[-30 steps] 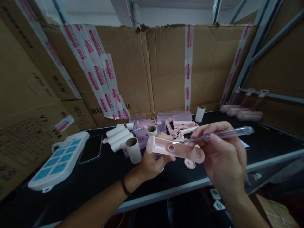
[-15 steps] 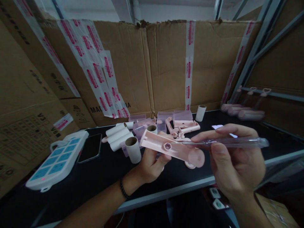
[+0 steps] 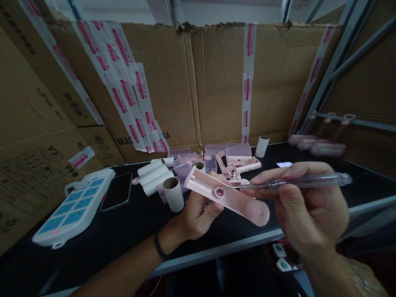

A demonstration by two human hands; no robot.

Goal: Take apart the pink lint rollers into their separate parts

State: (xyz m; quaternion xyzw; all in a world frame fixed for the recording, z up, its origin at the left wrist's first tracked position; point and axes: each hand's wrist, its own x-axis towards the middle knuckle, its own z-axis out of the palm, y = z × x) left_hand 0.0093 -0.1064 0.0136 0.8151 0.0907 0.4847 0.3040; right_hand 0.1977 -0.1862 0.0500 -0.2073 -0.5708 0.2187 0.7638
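Note:
My left hand grips a long pink plastic shell from below, its hollow side turned up. A hexagonal socket sits in the middle of the shell; whether anything is in it is too small to tell. My right hand holds a screwdriver by its clear handle, thumb below and fingers above. The metal shaft points left, and its tip lies close to the socket; I cannot tell if it touches. Behind the shell lie several small pink plastic parts.
White paper rolls lie left of centre beside an upright roll. A black phone and a white power strip are at the left. Translucent boxes stand against the cardboard. Pink roller pieces hang at right.
The shell has tilted, its right end now lower and slightly further right. My right hand and the screwdriver have shifted slightly up and to the right.

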